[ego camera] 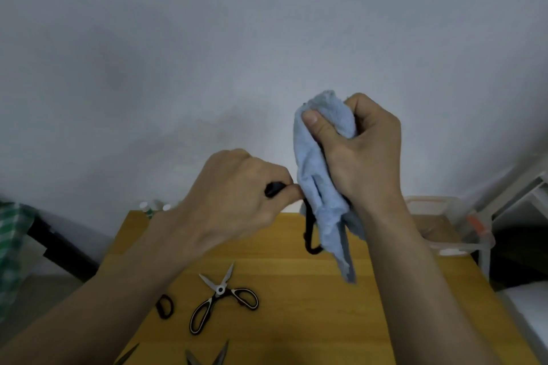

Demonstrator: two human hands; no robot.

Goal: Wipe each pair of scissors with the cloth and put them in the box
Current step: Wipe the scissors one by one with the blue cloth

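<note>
My left hand (pixel 237 190) grips one black handle of a pair of scissors (pixel 310 234), raised above the wooden table (pixel 296 305). The other handle loop hangs below the cloth; the blades are hidden inside it. My right hand (pixel 361 151) clutches a light blue cloth (pixel 320 187) wrapped around those blades. An open pair of scissors with black and cream handles (pixel 221 296) lies on the table. A dark handle (pixel 164 307) peeks out by my left forearm. Blade tips of more scissors (pixel 207 357) show at the bottom edge. A clear plastic box (pixel 444 234) stands at the table's far right.
A grey wall fills the upper view. Small bottles (pixel 152 206) stand behind the table's far left corner. Green checked fabric (pixel 12 246) is at the left edge, and a white frame (pixel 525 195) stands to the right of the box.
</note>
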